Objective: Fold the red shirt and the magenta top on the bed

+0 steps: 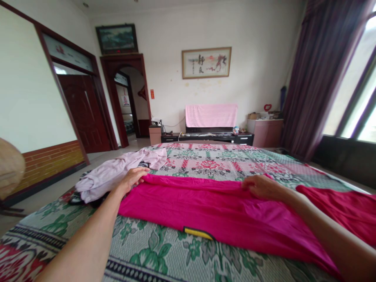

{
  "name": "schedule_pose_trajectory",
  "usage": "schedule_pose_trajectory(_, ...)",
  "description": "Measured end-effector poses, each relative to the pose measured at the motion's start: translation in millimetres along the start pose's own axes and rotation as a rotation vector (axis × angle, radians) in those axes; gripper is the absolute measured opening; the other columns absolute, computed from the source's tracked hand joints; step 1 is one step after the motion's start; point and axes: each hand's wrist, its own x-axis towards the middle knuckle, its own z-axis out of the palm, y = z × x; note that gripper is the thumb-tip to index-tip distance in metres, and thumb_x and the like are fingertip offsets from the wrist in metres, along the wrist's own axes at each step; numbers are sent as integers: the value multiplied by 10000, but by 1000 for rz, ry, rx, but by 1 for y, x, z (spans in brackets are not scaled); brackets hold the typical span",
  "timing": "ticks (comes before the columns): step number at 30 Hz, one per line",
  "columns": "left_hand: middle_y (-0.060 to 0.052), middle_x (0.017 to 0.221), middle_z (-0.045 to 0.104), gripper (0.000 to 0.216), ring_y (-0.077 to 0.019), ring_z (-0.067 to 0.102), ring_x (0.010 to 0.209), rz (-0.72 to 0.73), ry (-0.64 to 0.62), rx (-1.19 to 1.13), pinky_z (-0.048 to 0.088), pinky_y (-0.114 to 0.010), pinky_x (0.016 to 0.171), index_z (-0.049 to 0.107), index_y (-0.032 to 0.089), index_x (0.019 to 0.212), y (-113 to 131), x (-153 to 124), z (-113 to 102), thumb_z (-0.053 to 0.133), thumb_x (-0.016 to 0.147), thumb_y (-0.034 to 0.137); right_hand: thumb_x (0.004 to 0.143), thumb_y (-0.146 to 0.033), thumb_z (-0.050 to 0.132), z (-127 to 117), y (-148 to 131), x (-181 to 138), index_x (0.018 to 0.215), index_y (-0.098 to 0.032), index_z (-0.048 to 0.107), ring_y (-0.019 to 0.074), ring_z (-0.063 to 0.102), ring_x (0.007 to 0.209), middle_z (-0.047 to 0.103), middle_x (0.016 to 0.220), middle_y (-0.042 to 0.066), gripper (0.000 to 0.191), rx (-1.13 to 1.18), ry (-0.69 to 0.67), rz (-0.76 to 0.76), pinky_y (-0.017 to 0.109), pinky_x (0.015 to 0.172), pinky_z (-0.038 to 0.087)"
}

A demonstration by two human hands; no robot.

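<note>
A bright magenta garment (182, 203) lies in a long folded strip across the flowered bedspread, with a yellow and black patch at its near edge. At its far left corner, my left hand (135, 178) is closed, fingertips pinching the cloth. Farther right, my right hand (260, 187) has its fingers curled onto the far edge of the same garment; some fingertips are hidden. A pale pink garment (117, 170) lies bunched beside my left hand, over something dark. To the right of my right forearm lies a red garment (337, 207).
The flowered bedspread (147, 250) covers the broad surface under the clothes. Beyond it, a low black cabinet (246, 139) stands at the wall, with a pink towel (211, 114) draped over something. A round wooden chair back (10, 168) is at the left; a purple curtain (314, 78) hangs right.
</note>
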Motion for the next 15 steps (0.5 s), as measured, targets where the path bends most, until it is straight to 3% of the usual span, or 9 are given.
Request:
schedule_pose_trajectory(3,27,597,607,576,-124,524,528,18,-4,107,334,-210,471,628,177,1135,2,1,1,615,625,445,749,-174,436,-2,-10,0,858,-208,710,185,641,799,717,859,29,297,-12,99,-6,267,732,449)
schedule_pose_trajectory(5,5,647,646,579,-150,576,607,59,-25,238,389,-219,535,628,167,1156,0,4,1,626,629,408,802,-285,458,-1,-17,1,888,-193,699,189,636,779,709,872,51,272,-12,176,-20,275,722,452)
schedule_pose_trajectory(9,-35,805,703,406,-184,627,796,119,-43,468,427,-216,659,706,169,988,-7,15,3,618,601,257,774,-363,541,10,-22,4,879,-188,688,180,616,757,693,861,62,251,-41,206,-117,273,707,449)
schedule_pose_trajectory(12,-15,724,682,271,-172,610,724,159,-51,541,415,-222,638,715,182,832,-10,20,4,582,598,210,726,-249,552,20,-17,8,819,-191,691,171,593,714,673,789,49,177,-119,146,-179,269,675,433)
schedule_pose_trajectory(15,12,664,634,204,-144,568,647,196,-5,461,392,-213,580,671,181,758,-9,18,4,559,588,189,709,-165,496,25,-13,10,743,-195,689,162,585,687,661,730,36,198,-126,139,-176,256,657,419)
